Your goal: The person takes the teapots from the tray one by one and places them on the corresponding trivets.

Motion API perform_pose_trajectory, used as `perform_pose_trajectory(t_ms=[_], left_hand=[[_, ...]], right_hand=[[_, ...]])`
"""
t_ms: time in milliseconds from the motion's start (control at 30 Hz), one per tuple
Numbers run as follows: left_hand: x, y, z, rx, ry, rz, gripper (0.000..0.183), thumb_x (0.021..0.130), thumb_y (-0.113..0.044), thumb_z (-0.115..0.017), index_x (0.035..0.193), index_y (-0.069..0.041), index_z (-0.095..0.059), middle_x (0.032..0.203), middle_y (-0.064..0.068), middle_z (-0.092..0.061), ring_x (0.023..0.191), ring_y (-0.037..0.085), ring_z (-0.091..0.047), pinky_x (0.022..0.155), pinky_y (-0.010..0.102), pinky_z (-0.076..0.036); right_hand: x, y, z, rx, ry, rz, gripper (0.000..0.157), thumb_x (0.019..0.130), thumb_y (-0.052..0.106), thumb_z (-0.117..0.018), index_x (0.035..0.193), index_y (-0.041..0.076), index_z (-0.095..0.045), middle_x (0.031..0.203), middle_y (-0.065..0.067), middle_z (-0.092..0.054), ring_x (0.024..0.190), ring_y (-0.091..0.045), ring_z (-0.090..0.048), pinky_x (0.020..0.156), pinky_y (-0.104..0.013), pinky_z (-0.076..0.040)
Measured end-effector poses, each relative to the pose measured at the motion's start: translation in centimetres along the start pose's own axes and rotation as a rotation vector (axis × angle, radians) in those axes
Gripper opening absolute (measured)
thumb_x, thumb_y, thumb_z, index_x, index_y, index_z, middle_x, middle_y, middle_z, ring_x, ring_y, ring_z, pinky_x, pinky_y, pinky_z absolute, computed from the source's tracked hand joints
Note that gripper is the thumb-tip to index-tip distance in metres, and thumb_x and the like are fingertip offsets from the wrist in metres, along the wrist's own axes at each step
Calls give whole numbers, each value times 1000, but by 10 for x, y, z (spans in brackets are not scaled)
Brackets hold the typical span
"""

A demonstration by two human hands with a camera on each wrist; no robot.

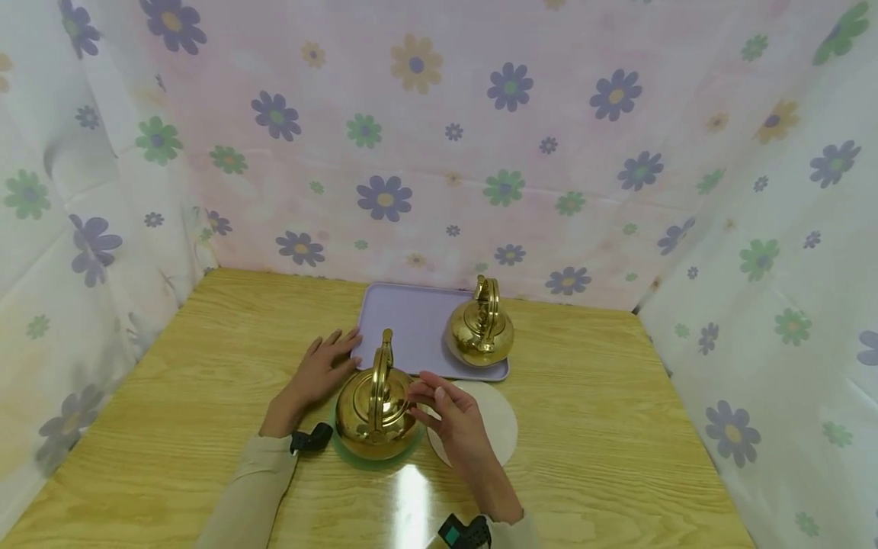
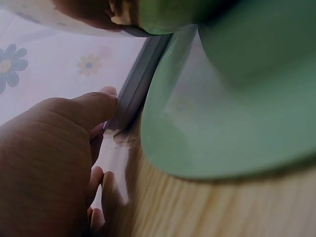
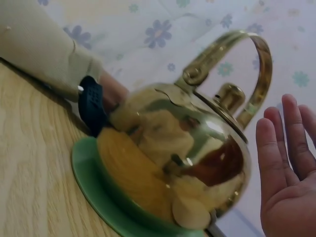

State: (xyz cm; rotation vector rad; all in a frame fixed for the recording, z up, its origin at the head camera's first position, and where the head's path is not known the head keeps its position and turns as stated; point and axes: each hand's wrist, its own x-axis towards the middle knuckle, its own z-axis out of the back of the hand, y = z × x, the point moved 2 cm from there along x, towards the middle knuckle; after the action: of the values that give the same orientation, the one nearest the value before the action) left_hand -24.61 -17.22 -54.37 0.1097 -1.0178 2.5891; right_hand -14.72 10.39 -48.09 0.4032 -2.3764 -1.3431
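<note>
Across the wooden table (image 1: 583,427), the nearer gold kettle (image 1: 357,425) sits on a green plate (image 3: 88,169), spout (image 1: 387,339) pointing away from me, between my left hand (image 1: 322,371), loosely spread fingers touching the purple tray (image 1: 405,320), and my right hand (image 1: 458,423), whose empty, extended fingers are closer.

There are two kettles (image 1: 357,427), two plates (image 1: 499,427), one tray (image 1: 411,328), one table (image 1: 583,427), two hands (image 1: 325,369) and two wrist cameras (image 1: 318,438).

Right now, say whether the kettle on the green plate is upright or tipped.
Upright: the kettle sits base-down on the green plate, handle arching over its lid.
</note>
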Motion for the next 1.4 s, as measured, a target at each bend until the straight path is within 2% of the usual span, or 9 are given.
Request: perform_pose_trajectory(t_ms=[133,333,633,700,800,933,1000,1067,1400], left_hand=[[1,-1,0,-2,2,4,53,104,-26,-58,151,-2,-47,161,14,-39,151,47,-23,123,64,-3],[1,-2,0,-10,8,6,53,104,-25,-58,151,-2,-47,161,15,-38,151,47,-22,123,65,-4],[-1,-3,0,-9,5,0,53,105,-26,-57,150,-1,-47,160,15,-39,151,47,-23,123,64,-4],[-2,-3,0,-9,7,4,53,104,-25,-58,150,-2,-47,160,14,-39,152,46,-22,123,63,-3],[-1,-3,0,-8,10,8,53,104,-25,-58,151,-2,-47,160,14,-39,152,46,-22,124,63,-3],[0,-3,1,-8,10,2,53,104,-24,-58,150,-1,-47,160,15,-39,152,46,-22,123,64,-4],[0,-2,1,-3,8,-1,52,105,-25,-57,150,-1,-47,160,15,-39,151,46,-23,123,64,-4],[0,-2,1,0,7,0,52,105,-24,-57,150,-1,-47,160,15,-39,151,46,-23,123,64,-4],[0,0,0,5,10,5,53,104,-25,-58,151,-2,-47,160,15,-38,152,46,-23,123,64,-3]], right_hand=[[-4,4,12,-8,-2,9,34,112,20,-42,137,16,-63,123,7,-71,117,-10,-65,102,-30,-54],[-7,12,30,-47,-90,-19,33,111,22,-44,137,13,-63,121,6,-72,114,-11,-69,98,-29,-56],[-14,25,64,-146,-128,-21,30,111,24,-45,131,23,-67,120,5,-72,112,-11,-70,99,-29,-56],[-18,27,70,-164,-135,-22,33,111,24,-45,137,16,-64,120,6,-72,112,-11,-69,99,-29,-55],[-24,32,79,-185,-146,-21,33,111,23,-45,136,15,-64,119,6,-72,112,-10,-69,99,-29,-55],[-28,38,90,-213,-198,-25,39,110,23,-47,142,2,-57,118,5,-72,111,-10,-69,98,-28,-56],[-28,40,94,-228,-228,-27,49,110,24,-49,145,-10,-47,118,5,-72,112,-11,-69,98,-28,-56],[-27,42,97,-233,-240,-22,53,109,23,-50,146,-14,-43,118,4,-72,113,-11,-68,99,-28,-55],[-13,50,118,-174,-317,74,38,108,14,-52,142,-3,-56,113,4,-73,110,-10,-68,96,-27,-57]])
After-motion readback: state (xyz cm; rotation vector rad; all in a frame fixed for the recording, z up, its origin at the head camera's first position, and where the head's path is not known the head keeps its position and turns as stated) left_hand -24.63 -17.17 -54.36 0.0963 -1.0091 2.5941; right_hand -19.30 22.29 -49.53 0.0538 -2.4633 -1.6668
